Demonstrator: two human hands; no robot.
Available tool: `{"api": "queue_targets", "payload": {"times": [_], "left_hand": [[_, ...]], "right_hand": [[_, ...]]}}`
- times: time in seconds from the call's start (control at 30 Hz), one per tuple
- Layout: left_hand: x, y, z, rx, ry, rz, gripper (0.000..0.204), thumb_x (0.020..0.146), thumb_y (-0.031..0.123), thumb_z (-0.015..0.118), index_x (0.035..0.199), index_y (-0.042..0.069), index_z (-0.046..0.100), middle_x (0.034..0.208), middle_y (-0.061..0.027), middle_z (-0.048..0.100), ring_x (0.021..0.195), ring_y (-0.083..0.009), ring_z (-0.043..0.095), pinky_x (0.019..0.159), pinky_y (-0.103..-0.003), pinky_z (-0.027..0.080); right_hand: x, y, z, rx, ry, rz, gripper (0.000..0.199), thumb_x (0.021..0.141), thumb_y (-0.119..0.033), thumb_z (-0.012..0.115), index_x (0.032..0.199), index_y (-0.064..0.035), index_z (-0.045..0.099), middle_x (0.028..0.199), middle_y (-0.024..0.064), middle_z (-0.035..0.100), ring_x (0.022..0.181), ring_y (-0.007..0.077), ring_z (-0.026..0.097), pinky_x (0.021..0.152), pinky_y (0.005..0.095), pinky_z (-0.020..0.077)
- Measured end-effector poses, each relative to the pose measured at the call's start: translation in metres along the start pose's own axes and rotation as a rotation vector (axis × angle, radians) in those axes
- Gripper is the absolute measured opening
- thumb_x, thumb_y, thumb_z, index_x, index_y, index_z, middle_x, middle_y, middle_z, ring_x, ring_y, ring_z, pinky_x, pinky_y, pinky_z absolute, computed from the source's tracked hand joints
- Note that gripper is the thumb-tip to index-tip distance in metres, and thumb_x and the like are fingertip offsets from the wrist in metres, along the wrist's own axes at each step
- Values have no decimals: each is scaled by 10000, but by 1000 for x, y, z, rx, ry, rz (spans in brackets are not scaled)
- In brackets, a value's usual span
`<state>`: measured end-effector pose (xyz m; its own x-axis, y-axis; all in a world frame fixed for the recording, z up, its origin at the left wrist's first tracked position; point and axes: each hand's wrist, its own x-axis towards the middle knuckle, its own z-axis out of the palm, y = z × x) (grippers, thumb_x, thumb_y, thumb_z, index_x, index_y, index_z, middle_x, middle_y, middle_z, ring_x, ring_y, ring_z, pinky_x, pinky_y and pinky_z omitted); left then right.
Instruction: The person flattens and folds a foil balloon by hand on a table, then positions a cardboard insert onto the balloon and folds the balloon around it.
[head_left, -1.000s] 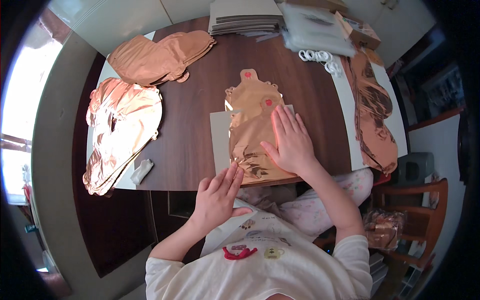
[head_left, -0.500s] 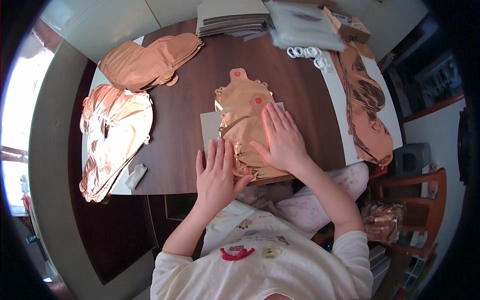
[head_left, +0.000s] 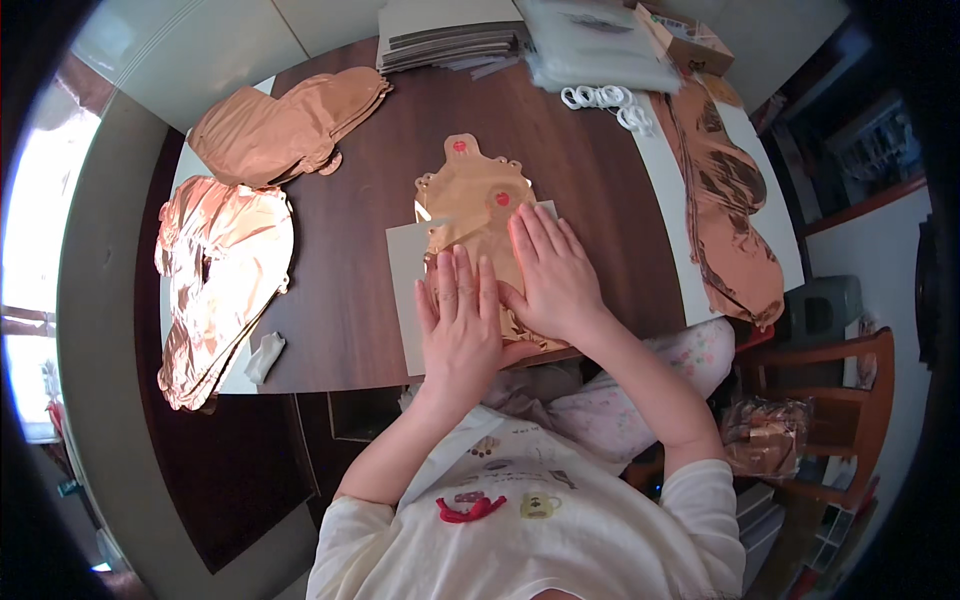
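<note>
A flat rose-gold foil balloon [head_left: 470, 215] with small loops along its edges and red marks lies in front of me, over a pale card [head_left: 402, 270]. My left hand [head_left: 460, 315] rests flat on its near left part, fingers together and stretched forward. My right hand [head_left: 555, 275] lies flat along its right side, fingertips close to the lower red mark. Neither hand grips anything. The two thumbs point toward each other near the balloon's lower end, most of which my hands cover.
Stacked foil balloons lie at far left [head_left: 285, 125], near left [head_left: 225, 280] and right [head_left: 735, 210]. A crumpled white piece [head_left: 265, 357] sits by the left edge. At the back are stacked cards [head_left: 450, 40], clear plastic bags [head_left: 595, 50], white ribbon coils [head_left: 600, 98] and a cardboard box [head_left: 690, 38].
My left hand has slid right and forward over the foil, closer to my right hand. The right hand keeps nearly the same place on the balloon. The whole view has shifted slightly.
</note>
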<state>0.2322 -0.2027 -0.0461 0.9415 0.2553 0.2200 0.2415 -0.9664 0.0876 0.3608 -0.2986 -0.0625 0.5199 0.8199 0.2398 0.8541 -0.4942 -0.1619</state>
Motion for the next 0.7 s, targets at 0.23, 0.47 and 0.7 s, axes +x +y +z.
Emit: {"api": "queue_targets", "payload": {"times": [0.23,0.47,0.7], "left_hand": [[5,18,6,-61,60,35,1103,616,684,626,1380,-47,312,1441,-287,266,1372,-432,192,1082,-554,123],[8,32,13,-90,108,44,1107,613,688,630,1408,-7,296,1441,-262,285,1362,-430,217,1055,-568,161],[-8,19,-1,-196,118,109,920,656,533,705,1371,48,388,1430,-217,318,1317,-423,297,1072,-522,228]], "right_hand": [[-1,0,7,-27,-5,15,627,902,-365,438,1374,37,344,1439,186,340,1357,296,291,1123,407,210],[-1,1,5,-30,-7,14,604,896,-331,428,1376,27,346,1439,173,345,1359,287,288,1127,401,212],[-2,3,8,-36,74,-41,678,871,-432,486,1347,39,380,1413,191,366,1331,311,319,1109,414,241]]}}
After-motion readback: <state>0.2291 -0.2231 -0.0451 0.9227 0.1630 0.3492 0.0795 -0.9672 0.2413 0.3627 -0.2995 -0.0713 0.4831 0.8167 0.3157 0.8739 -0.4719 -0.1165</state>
